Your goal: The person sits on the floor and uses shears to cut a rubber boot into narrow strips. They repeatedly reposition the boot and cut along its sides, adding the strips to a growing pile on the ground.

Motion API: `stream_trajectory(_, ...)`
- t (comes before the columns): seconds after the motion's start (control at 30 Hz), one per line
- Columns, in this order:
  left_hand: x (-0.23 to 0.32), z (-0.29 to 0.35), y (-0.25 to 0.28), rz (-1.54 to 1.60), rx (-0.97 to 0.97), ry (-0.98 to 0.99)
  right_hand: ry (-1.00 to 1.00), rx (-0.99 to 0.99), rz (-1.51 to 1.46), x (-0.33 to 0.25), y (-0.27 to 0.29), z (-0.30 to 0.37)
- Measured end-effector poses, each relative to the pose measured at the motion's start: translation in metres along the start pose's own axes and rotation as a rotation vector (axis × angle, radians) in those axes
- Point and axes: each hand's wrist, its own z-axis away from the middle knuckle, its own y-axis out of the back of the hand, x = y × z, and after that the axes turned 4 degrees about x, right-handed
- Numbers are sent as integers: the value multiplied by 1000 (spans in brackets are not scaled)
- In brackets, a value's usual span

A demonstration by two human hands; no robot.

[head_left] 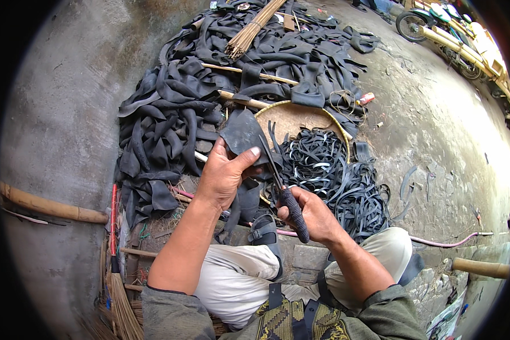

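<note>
My left hand (pixel 223 174) grips a dark sheet of rubber (pixel 242 136), thumb on top. In my right hand (pixel 316 214) is a pair of scissors (pixel 294 212) with dark wrapped handles. Their narrow blades point up and away, right at the sheet's right edge. I cannot tell whether the blades are apart. Just beyond my right hand lies a tangled heap of thin black rubber strips (pixel 317 164), partly on a round woven tray (pixel 300 115) with a yellowish rim.
Many loose black rubber pieces (pixel 170 107) are piled along the left wall (pixel 62 113). A bundle of sticks (pixel 250 34) rests on the far pile. At left stands a broom (pixel 123 306) with a red handle. Bamboo poles (pixel 481 268) jut in at both sides; a motorcycle (pixel 453 42) stands far right.
</note>
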Motion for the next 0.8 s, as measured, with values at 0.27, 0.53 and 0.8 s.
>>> stream_trajectory(0.27, -3, -1, -3, -5, -26, 52, -71, 50, -28, -6, -1, 2)
stream_trajectory(0.53, -15, 3, -10, -38, -101, 84, 59, 222, 150, -6, 0, -8)
stream_trajectory(0.8, -12, -4, -7, 200, -91, 181, -42, 183, 95, -17, 0, 6)
